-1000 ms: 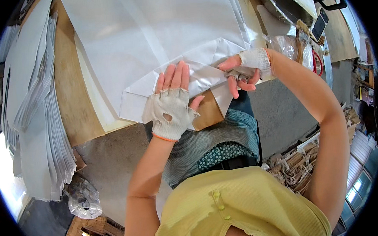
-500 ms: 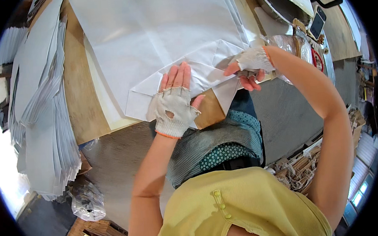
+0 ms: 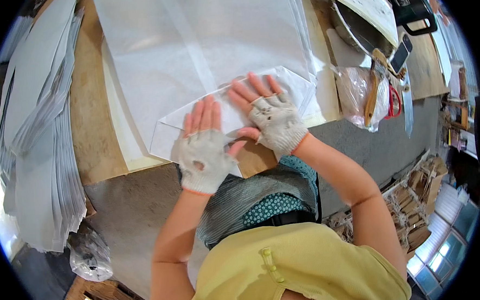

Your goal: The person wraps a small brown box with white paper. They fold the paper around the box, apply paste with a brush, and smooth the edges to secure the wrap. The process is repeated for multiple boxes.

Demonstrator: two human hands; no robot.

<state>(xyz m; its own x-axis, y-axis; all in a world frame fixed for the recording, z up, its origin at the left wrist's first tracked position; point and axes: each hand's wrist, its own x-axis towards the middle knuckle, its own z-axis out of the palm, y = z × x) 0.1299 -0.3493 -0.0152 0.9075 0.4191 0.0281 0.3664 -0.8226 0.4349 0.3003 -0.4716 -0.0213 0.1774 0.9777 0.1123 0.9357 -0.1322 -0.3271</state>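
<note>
A large white paper bag lies on top of several others on a wooden table. Its near end is folded into a wide, angular flap, and a brown paper portion shows at the front edge. My left hand, in a fingerless work glove with a hole in it, rests flat on the left part of the fold. Beside it, my right hand, gloved the same way, lies flat with fingers spread on the fold's right part. Neither hand grips anything.
At left stands a tall pile of white paper sheets. On the right are a metal bowl, a dark mug, a phone, a wooden-handled brush, clear plastic and red-handled scissors.
My right hand has come left from the bag's right corner and now lies flat on the fold. The left hand stays flat on the paper. The view has shifted slightly.
</note>
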